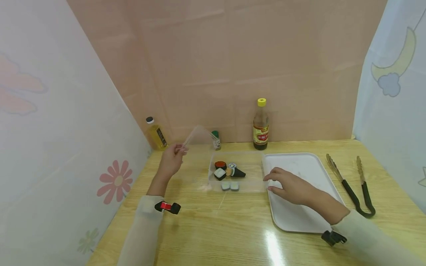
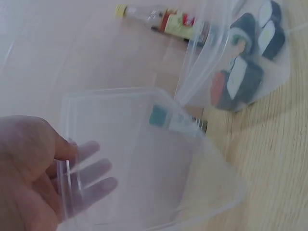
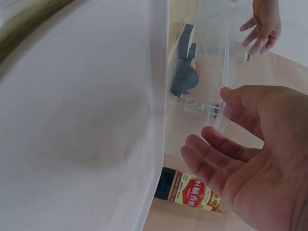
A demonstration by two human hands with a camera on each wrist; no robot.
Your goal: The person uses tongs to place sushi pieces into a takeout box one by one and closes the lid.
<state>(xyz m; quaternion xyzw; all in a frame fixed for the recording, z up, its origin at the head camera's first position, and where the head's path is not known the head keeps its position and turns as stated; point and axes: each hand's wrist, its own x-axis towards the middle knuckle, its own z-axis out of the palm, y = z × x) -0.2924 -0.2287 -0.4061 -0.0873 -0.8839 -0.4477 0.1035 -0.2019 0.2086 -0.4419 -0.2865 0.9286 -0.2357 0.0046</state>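
Observation:
My left hand (image 1: pixel 172 159) pinches the edge of a clear plastic lid (image 2: pixel 130 144), thumb on one side and fingers behind it. The lid stands tilted up at the left of a clear plastic box (image 1: pixel 254 168). Inside the box lie several sushi pieces: a red-topped one (image 1: pixel 220 165), a white-topped one (image 1: pixel 219 173) and a dark cone-shaped hand roll (image 1: pixel 238 173). Two more white-topped pieces (image 1: pixel 230 186) show at the box's front side. At its right end is my right hand (image 1: pixel 289 184), thumb and fingers spread apart, thumb tip at the box's edge.
Under my right hand lies a white tray (image 1: pixel 299 218), with black-handled tongs (image 1: pixel 353 195) to its right. A yellow-capped sauce bottle (image 1: pixel 261 129), a green-capped shaker (image 1: pixel 216 140) and an oil bottle (image 1: pixel 157 136) stand along the back wall.

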